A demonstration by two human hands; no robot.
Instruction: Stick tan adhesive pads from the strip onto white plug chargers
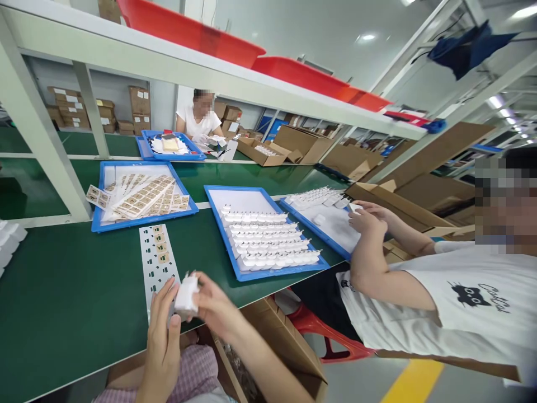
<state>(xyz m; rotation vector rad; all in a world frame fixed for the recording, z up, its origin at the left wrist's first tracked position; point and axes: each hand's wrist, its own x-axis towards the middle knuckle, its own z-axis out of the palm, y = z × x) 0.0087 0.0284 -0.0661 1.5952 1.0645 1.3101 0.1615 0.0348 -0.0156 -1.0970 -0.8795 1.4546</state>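
My right hand (216, 307) grips a small white power adapter (187, 294) between thumb and fingers, with small prongs showing at its top. My left hand (163, 336) is close beside the adapter's left side, its fingers stretched out and thumb apart; whether it touches the adapter I cannot tell. Just beyond both hands, a sheet of stickers (157, 254) lies on the green table, with tan labels left near its far end and dark printed marks elsewhere. A blue-rimmed tray (239, 226) behind it holds rows of similar white adapters, prongs upward.
Another blue tray (95, 221) at left holds a heap of label sheets (140, 196). To the right, a co-worker's hands (369, 218) hold a white piece over another tray (342, 243). White parts (9, 240) sit at the left edge. Open cardboard boxes (277, 341) stand below the table.
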